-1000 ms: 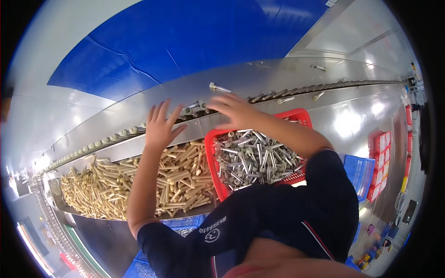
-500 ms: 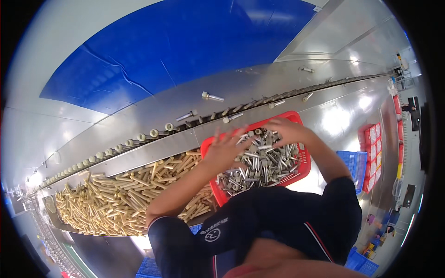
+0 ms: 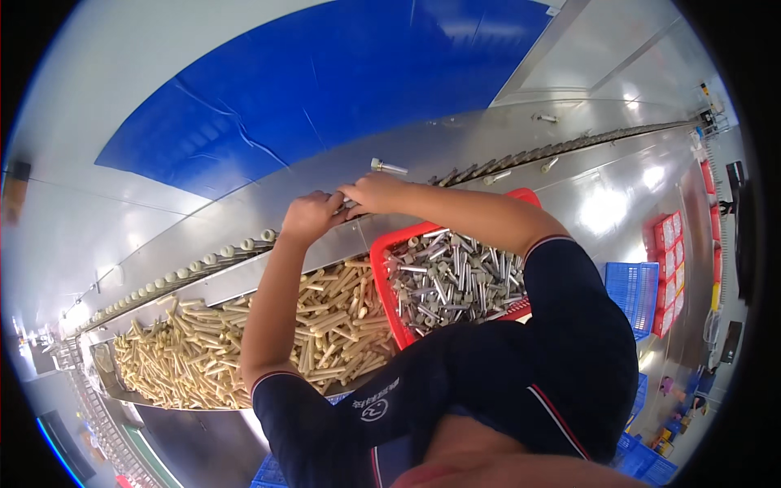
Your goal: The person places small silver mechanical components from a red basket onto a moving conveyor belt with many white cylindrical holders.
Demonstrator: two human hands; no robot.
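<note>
Small silver metal tube: pinched between fingers of left hand and right hand, mostly hidden by them, held just above steel conveyor rail; exact tilt cannot be told.

Red plastic basket: rectangular, mesh walls, filled with loose silver metal tubes lying crisscross in heap, just below hands.

Pile of cream plastic tubes: loose, jumbled, in steel trough beside basket, on its left.

Row of cream caps: upright, single file along rail.

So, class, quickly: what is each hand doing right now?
Left hand: fingers curled at the conveyor rail; what it holds cannot be told.
Right hand: the same.
</note>
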